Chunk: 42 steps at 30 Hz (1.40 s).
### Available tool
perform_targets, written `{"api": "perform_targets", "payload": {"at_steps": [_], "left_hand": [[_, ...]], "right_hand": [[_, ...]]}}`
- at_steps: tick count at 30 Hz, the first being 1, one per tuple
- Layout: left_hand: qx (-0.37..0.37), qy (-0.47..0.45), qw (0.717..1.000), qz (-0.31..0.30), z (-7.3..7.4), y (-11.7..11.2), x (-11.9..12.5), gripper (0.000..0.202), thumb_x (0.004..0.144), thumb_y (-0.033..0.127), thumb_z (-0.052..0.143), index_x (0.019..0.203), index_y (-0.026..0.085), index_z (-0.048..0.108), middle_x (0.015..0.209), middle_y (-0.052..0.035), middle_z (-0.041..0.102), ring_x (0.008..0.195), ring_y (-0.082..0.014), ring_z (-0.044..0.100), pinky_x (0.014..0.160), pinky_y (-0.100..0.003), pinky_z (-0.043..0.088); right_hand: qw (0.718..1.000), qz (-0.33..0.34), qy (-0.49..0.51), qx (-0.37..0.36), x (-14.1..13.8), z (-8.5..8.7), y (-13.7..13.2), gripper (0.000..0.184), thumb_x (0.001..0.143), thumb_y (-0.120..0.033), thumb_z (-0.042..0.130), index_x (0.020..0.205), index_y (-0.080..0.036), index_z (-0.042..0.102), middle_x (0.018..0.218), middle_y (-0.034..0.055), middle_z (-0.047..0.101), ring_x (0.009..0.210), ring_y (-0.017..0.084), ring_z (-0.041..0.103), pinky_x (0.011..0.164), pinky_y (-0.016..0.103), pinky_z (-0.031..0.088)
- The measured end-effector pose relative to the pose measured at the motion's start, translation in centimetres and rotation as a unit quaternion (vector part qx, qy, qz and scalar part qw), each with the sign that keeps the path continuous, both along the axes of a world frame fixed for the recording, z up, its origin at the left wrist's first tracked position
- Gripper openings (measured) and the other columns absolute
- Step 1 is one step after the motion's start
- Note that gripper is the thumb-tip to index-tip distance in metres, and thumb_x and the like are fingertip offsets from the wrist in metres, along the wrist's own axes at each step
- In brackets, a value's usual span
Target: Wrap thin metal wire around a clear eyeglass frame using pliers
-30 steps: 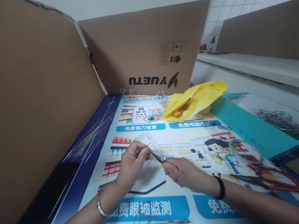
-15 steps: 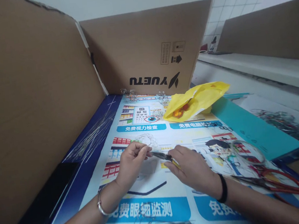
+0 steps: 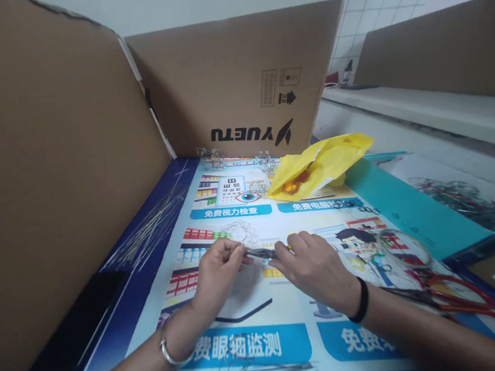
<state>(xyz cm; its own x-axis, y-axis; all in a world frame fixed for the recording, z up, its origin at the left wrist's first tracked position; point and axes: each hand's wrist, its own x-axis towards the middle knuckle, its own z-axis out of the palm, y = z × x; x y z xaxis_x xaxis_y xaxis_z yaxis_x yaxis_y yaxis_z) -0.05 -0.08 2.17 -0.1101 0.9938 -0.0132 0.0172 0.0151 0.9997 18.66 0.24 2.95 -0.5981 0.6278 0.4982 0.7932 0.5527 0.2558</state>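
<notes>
The pliers (image 3: 261, 253) are clamped in my right hand (image 3: 315, 267) above the middle of the counter (image 3: 282, 309), tips aimed at 9 o'clock, where my left hand (image 3: 218, 268) pinches a fine wire (image 3: 244, 249) tight to steady it for them.

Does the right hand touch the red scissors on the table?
Apart. The head view shows the right hand closed on a small tool, while the scissors lie farther right, beyond its wristband.

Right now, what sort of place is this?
Probably a makeshift craft workbench: cardboard walls stand around it, thin wires lie at left, red scissors at right, and the right hand holds small pliers.
</notes>
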Motion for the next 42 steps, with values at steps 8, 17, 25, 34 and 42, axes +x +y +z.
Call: {"api": "perform_targets", "payload": {"at_steps": [8,17,25,34,42], "left_hand": [[-0.042,-0.015,0.999,0.016,-0.4,0.0,0.2,0.016,0.072,0.029,0.061,0.074,0.016,0.053,0.057,0.0004,0.066,0.056,-0.0137,0.066,0.050,-0.020,0.049],[-0.067,-0.034,0.997,0.016,-0.7,0.1,0.3,0.016,0.072,0.029,0.061,0.072,0.016,0.051,0.057,0.0016,0.065,0.055,-0.0124,0.064,0.051,-0.020,0.049],[-0.062,-0.020,0.998,0.013,-1.0,0.1,0.2,0.018,0.070,0.031,0.063,0.071,0.017,0.051,0.056,0.0005,0.065,0.056,-0.0135,0.064,0.052,-0.021,0.049],[-0.026,0.068,0.997,0.012,-1.5,0.2,0.2,0.016,0.071,0.029,0.060,0.069,0.018,0.049,0.057,0.0017,0.064,0.056,-0.0128,0.063,0.054,-0.021,0.047],[-0.022,0.079,0.996,0.018,-1.6,0.2,0.3,0.014,0.070,0.026,0.060,0.069,0.018,0.048,0.054,0.0023,0.062,0.052,-0.0118,0.060,0.051,-0.019,0.044]], "right_hand": [[1.000,-0.007,-0.026,0.014,0.0,-0.1,-0.1,0.025,0.088,-0.036,0.041,0.087,-0.017,0.057,0.072,0.0058,0.050,0.069,0.017,0.040,0.060,0.032,0.022],[0.999,-0.011,-0.042,0.017,-0.2,-0.4,-0.1,0.023,0.088,-0.035,0.042,0.088,-0.017,0.056,0.072,0.0055,0.049,0.069,0.018,0.040,0.060,0.033,0.022],[0.998,-0.023,-0.053,0.010,-0.2,-0.7,-0.2,0.021,0.088,-0.035,0.042,0.088,-0.018,0.055,0.072,0.0050,0.049,0.070,0.019,0.041,0.060,0.033,0.021],[0.997,-0.047,-0.050,-0.024,-0.6,-1.2,-0.2,0.020,0.086,-0.037,0.046,0.081,-0.019,0.051,0.072,0.0046,0.049,0.069,0.019,0.042,0.057,0.031,0.020],[0.991,-0.084,-0.053,-0.092,-1.2,-1.8,-0.5,0.023,0.087,-0.041,0.041,0.081,-0.020,0.048,0.075,0.0061,0.050,0.069,0.020,0.046,0.053,0.030,0.020]]}}
